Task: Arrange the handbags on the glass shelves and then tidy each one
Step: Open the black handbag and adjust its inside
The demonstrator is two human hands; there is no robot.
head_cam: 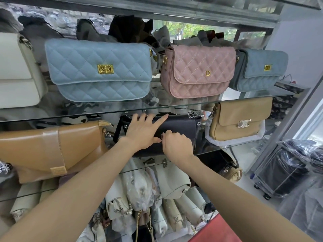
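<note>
Left fingers spread flat across the flap of the black handbag, left hand pressing down, thumb reaching toward the small silver clasp. Right fingers curled in tight, pinching at that clasp on the flap's lower edge, right hand knuckles up. Both forearms stretched in from below.

Black handbag lying on the middle glass shelf, centre spot, silver strap hardware poking out at its top right. Crowded on both sides: big tan flap bag close on the left, smaller tan bag with a silver emblem on the right, sitting on white wrapping.

Upper glass shelf just above the hands, its front edge hanging over the black handbag's top. Up there, left to right: cream bag, large light-blue quilted bag, pink quilted bag, smaller blue quilted bag.

Below, heaps of pale bags in plastic wrap. Off right, a plastic-covered dark cart on wheels. Red surface at the bottom edge.
</note>
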